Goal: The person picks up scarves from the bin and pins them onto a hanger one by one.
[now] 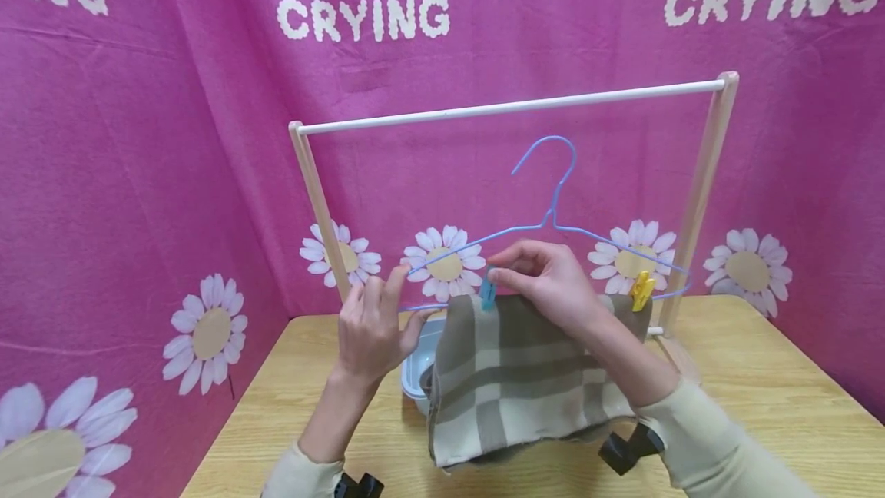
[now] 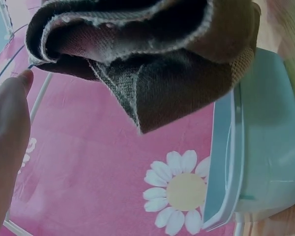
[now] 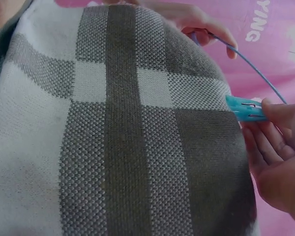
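Observation:
A brown and cream checked knit cloth (image 1: 525,375) hangs folded over the lower wire of a blue wire hanger (image 1: 512,230). My left hand (image 1: 373,321) grips the hanger's left end, thumb under and index finger on the upper wire. Between thumb and fingers, my right hand (image 1: 553,283) pinches a blue clothespin (image 3: 246,108), whose tip sits on the cloth's top edge near its left side. A yellow clothespin (image 1: 643,290) is clipped at the cloth's right top corner. From the left wrist view, the cloth's folded underside (image 2: 177,88) shows close up.
A wooden rack with a white top bar (image 1: 512,107) stands behind the hanger. Partly hidden behind the cloth, a pale blue basin (image 1: 418,375) rests on the wooden table (image 1: 276,398). A pink curtain (image 1: 387,75) with daisies encloses the back and sides.

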